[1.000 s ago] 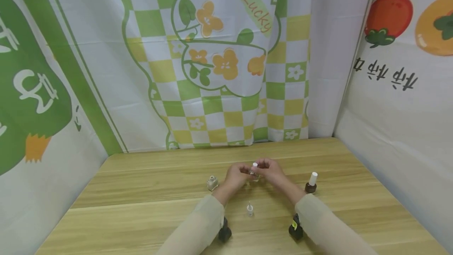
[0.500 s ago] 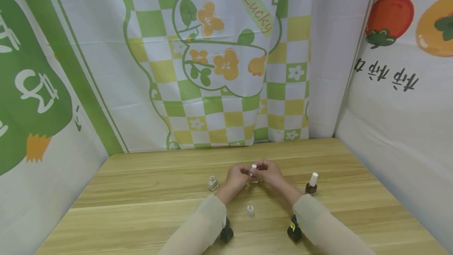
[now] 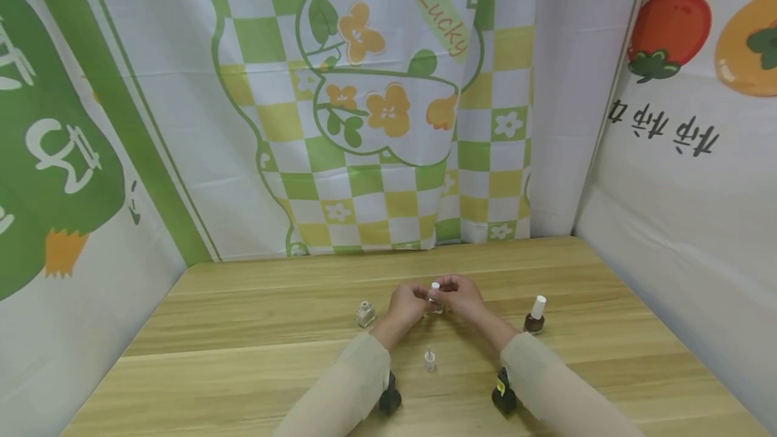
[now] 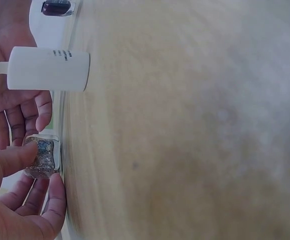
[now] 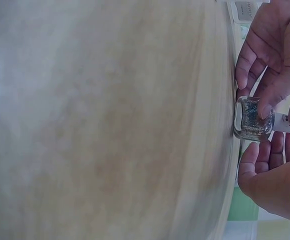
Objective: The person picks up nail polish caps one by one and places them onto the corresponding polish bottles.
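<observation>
In the head view, both hands meet over the middle of the table around a small nail polish bottle point(image 3: 436, 309). My left hand point(image 3: 405, 304) holds its glass body, thumb on one face and fingers behind, as the left wrist view shows. Silvery glitter fills the clear bottle point(image 5: 254, 120), whose base is right at the tabletop. Thumb and fingers of my right hand point(image 3: 464, 297) pinch the white cap point(image 3: 435, 286) on top. Nearer the body, a loose white brush cap point(image 4: 49, 69) stands on its flat end, brush upward.
Left of the hands stands an uncapped pale nail polish bottle point(image 3: 365, 316). A dark brown nail polish bottle point(image 3: 534, 317) with a white cap stands beyond the right forearm. Wooden table point(image 3: 255, 376); printed curtains point(image 3: 388, 208) hang at its back and sides.
Both hands and the bottle between them have shifted very slightly toward the body and left. The grip looks the same, and the other bottles and loose brush cap have stayed put.
</observation>
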`<action>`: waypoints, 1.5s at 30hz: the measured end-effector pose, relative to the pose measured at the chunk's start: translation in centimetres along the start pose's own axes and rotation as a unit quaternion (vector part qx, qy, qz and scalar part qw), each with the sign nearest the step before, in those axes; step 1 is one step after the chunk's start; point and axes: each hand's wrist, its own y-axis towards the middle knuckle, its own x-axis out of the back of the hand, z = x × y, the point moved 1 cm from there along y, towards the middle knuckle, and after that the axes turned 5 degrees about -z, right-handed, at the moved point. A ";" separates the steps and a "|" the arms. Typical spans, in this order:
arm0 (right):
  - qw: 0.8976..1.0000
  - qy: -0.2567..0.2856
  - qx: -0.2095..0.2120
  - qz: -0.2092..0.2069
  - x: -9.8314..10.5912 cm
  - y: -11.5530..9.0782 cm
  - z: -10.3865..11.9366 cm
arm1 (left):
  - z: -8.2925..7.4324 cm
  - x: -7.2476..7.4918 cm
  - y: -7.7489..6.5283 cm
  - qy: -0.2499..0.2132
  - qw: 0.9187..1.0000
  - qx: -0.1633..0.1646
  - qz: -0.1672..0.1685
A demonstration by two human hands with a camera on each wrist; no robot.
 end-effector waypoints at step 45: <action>1.000 0.015 -0.003 0.009 0.7 -0.5 1.7 | -0.5 0.6 -0.3 -0.015 1.000 -0.001 -0.004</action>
